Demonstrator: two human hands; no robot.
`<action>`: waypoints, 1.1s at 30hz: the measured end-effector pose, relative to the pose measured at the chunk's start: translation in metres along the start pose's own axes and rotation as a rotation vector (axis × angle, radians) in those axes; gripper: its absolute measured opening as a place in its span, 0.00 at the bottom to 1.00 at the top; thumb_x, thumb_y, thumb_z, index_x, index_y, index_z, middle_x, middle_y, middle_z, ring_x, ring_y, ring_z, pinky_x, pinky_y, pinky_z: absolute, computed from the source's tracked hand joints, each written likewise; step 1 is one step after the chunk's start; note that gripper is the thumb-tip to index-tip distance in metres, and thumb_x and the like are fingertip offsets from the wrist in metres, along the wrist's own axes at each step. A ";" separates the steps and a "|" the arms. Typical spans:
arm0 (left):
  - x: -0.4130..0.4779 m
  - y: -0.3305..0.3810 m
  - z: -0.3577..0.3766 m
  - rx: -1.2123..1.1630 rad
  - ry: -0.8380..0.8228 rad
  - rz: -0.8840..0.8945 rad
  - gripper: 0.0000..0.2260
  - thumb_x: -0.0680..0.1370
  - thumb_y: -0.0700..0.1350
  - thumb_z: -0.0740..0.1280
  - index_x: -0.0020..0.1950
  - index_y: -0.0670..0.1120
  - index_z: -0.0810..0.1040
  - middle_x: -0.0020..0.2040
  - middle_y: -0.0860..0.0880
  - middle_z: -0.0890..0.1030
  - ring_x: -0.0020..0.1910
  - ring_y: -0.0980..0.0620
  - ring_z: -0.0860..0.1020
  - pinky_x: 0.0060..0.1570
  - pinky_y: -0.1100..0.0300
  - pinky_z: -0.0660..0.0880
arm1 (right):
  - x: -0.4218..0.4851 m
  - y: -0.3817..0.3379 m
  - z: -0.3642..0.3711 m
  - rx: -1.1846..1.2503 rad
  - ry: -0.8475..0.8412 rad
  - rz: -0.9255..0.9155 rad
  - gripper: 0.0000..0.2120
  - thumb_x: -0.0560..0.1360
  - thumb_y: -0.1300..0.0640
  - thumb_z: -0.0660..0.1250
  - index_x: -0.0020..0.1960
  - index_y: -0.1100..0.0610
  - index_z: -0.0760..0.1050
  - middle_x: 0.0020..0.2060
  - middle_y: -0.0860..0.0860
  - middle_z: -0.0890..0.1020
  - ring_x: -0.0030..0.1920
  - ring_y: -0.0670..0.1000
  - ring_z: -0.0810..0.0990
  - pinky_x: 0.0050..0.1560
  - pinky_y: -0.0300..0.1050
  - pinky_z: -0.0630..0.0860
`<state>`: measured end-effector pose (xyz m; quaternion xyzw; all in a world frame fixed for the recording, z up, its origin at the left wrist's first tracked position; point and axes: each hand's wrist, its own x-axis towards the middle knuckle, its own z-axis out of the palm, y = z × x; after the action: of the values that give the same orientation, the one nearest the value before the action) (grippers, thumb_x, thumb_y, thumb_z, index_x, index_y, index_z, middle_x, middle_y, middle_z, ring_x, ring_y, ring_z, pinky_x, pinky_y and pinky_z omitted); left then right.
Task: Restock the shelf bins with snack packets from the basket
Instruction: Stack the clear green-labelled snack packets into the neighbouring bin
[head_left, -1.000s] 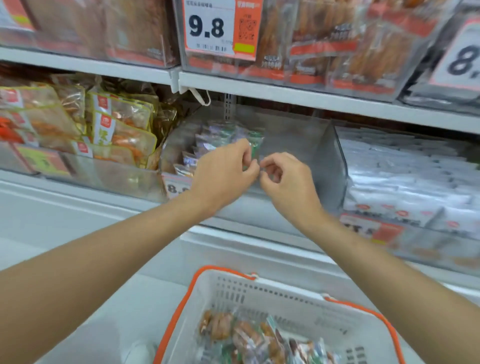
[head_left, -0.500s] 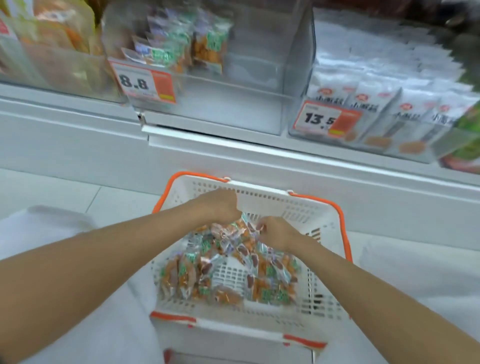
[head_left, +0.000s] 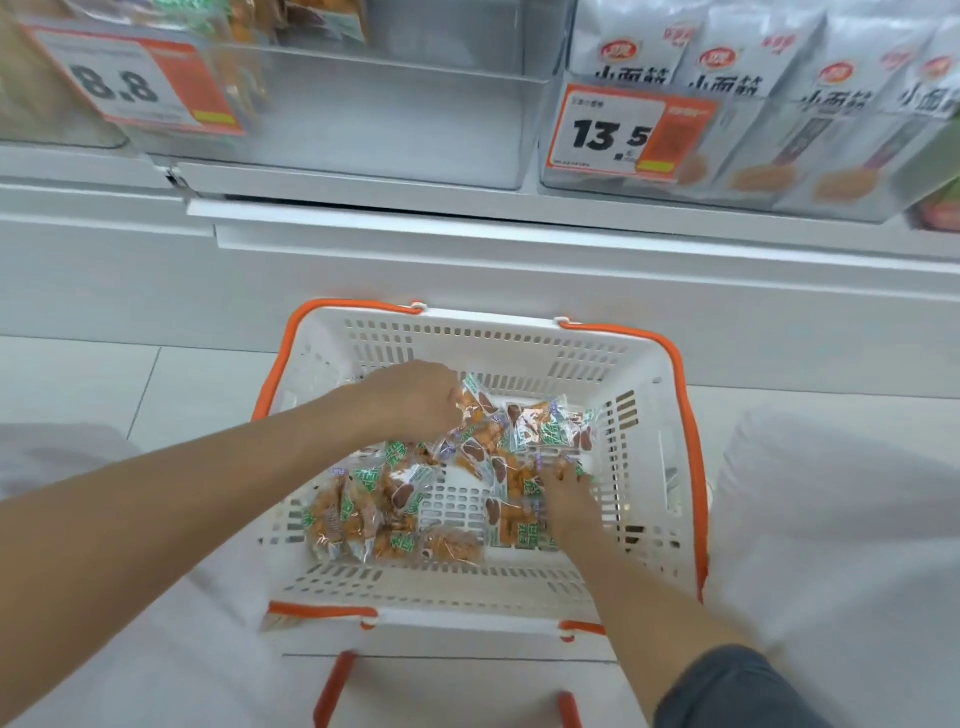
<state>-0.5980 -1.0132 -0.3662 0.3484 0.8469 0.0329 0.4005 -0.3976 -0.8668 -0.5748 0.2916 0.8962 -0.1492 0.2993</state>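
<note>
My left hand (head_left: 415, 400) curls its fingers onto a snack packet (head_left: 480, 402) in the basket (head_left: 493, 338), while my right hand (head_left: 569, 501) digs among others, its fingers buried, grip unreadable.

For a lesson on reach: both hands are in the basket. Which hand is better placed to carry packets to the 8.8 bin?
Probably the left hand: it grips snack packets by the basket wall nearest the 8.8 bin. The right hand lies farther off.

We see a white slotted basket (head_left: 519, 338) trimmed in orange, clear snack packets (head_left: 545, 431) showing orange pieces with green print and brown patches, and white-and-orange price tags (head_left: 631, 130) bearing black numerals.
</note>
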 end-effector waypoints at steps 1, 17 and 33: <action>0.001 -0.001 -0.001 -0.012 -0.001 0.000 0.06 0.79 0.47 0.60 0.44 0.48 0.72 0.42 0.47 0.73 0.38 0.49 0.71 0.41 0.55 0.72 | 0.000 -0.002 -0.005 -0.012 0.028 -0.010 0.34 0.72 0.73 0.64 0.74 0.57 0.61 0.72 0.61 0.65 0.71 0.62 0.64 0.68 0.53 0.70; -0.053 0.013 -0.037 -0.908 0.058 -0.289 0.32 0.80 0.66 0.48 0.71 0.42 0.67 0.63 0.41 0.74 0.54 0.43 0.78 0.45 0.52 0.77 | -0.104 -0.084 -0.210 0.390 0.309 -0.463 0.27 0.78 0.63 0.66 0.74 0.50 0.65 0.60 0.51 0.80 0.54 0.50 0.80 0.59 0.45 0.76; -0.051 0.067 -0.026 -1.131 0.584 0.141 0.20 0.84 0.58 0.48 0.58 0.48 0.74 0.47 0.57 0.79 0.40 0.62 0.78 0.39 0.68 0.72 | -0.111 -0.126 -0.247 1.056 0.406 -0.200 0.38 0.76 0.29 0.43 0.54 0.57 0.78 0.44 0.54 0.82 0.47 0.54 0.81 0.54 0.56 0.78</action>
<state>-0.5555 -0.9883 -0.2927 0.1146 0.7478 0.5947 0.2719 -0.5134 -0.9042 -0.3021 0.3382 0.7629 -0.5451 -0.0807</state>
